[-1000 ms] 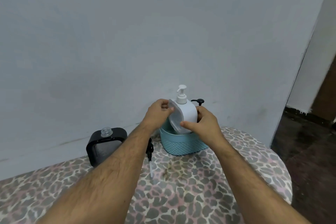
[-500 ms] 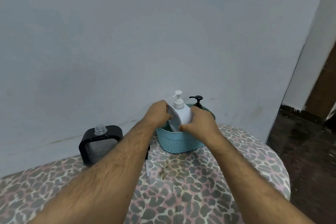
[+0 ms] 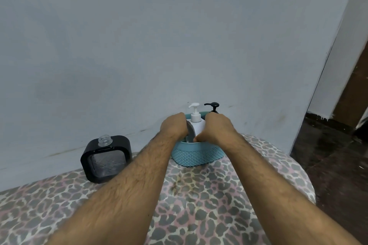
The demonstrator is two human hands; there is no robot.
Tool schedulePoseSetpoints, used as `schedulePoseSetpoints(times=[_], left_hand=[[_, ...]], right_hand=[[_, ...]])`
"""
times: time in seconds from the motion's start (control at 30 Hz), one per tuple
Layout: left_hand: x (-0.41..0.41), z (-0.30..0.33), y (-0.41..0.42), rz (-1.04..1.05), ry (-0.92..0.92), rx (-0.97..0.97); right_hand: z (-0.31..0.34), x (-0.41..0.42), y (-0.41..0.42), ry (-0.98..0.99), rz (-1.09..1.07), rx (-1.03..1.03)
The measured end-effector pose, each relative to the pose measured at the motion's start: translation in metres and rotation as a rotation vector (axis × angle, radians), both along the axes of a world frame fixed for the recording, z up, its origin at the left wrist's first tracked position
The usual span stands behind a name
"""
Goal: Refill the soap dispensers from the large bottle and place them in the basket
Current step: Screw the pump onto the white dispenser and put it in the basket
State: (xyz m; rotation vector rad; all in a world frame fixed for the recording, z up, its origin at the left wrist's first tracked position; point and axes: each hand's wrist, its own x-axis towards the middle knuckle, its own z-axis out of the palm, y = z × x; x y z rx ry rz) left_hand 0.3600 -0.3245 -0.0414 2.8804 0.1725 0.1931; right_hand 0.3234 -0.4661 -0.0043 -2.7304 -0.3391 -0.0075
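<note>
White dispenser (image 3: 197, 126): upright, half sunk in teal basket (image 3: 196, 154). Grip: left hand (image 3: 174, 126) and right hand (image 3: 216, 128) clasp its sides. Behind grip: black pump (image 3: 213, 106). Left of grip: black bottle (image 3: 106, 158), uncapped. Advice: lower straight, release once base seats.

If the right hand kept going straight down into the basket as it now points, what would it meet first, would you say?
Probably the basket's floor: the right hand grips the white dispenser inside the teal basket, beside a black pump. The inside is hidden, so depth is uncertain.
</note>
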Motion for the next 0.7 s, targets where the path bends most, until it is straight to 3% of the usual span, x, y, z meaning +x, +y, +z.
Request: schedulePoseSetpoints(times=[0.3, 0.7], left_hand=[[0.002, 0.001, 0.003, -0.016, -0.032, -0.041], [-0.004, 0.0, 0.004, -0.075, -0.044, -0.046]], right_hand=[[-0.003, 0.01, -0.006, -0.032, 0.021, -0.135], [-0.022, 0.012, -0.01, -0.2, -0.046, -0.067]])
